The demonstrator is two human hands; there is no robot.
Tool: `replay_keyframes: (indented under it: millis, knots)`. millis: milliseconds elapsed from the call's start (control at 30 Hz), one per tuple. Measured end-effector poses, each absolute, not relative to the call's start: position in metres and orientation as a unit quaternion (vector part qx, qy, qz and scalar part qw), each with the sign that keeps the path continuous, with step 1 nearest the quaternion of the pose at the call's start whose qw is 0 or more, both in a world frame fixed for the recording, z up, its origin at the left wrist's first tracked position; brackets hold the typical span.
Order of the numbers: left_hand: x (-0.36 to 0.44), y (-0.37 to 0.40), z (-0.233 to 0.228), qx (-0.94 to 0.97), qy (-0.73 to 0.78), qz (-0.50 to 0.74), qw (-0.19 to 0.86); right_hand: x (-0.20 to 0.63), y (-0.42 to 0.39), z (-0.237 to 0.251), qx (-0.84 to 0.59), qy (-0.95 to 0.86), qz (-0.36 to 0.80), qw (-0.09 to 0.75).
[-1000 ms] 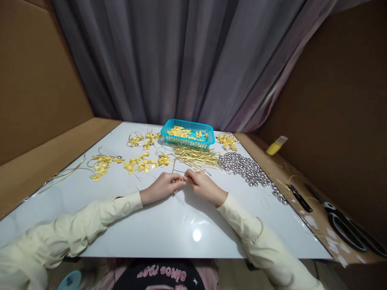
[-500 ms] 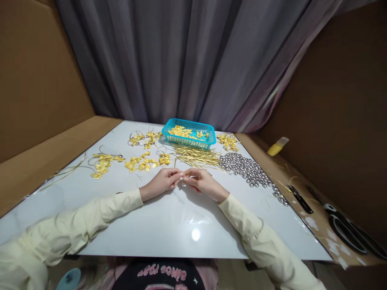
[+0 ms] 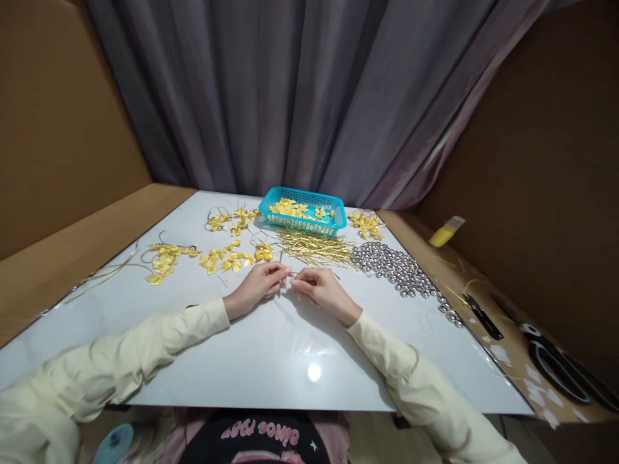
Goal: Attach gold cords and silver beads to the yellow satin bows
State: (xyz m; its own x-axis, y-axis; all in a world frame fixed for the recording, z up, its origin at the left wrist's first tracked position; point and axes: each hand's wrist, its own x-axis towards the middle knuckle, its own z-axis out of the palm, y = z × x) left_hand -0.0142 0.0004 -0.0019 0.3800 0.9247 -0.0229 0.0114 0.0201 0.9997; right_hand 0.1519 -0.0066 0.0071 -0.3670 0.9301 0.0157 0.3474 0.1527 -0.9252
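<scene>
Over the middle of the white board, my left hand and my right hand meet almost fingertip to fingertip. Both are closed in a pinch. A thin bit of something seems to show between the fingertips, too small to make out. Just beyond the hands lies a loose pile of gold twist ties. Yellow ribbon bows lie to the left of it, and a heap of silver ring-like pieces is to its right.
A blue plastic basket with yellow bows stands at the back. More bows with cords lie left, others back right. On the cardboard at right are black-handled scissors, a small black tool and a yellow-and-clear object.
The fingertips have drawn slightly apart, leaving a small gap between the two hands. Everything on the board lies as before.
</scene>
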Motion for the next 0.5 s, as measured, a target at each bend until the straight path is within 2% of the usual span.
replay_keyframes:
  millis: [267,500]
  knots:
    - [-0.0165,0.0037,-0.0087,0.611,0.419,0.402,0.539,0.1586,-0.004,0.0113,-0.481,-0.704,0.424,0.306]
    - [-0.0155,0.0026,-0.0078,0.607,0.422,0.4,0.542,0.1513,-0.0093,0.0088,-0.476,-0.722,0.4,0.303]
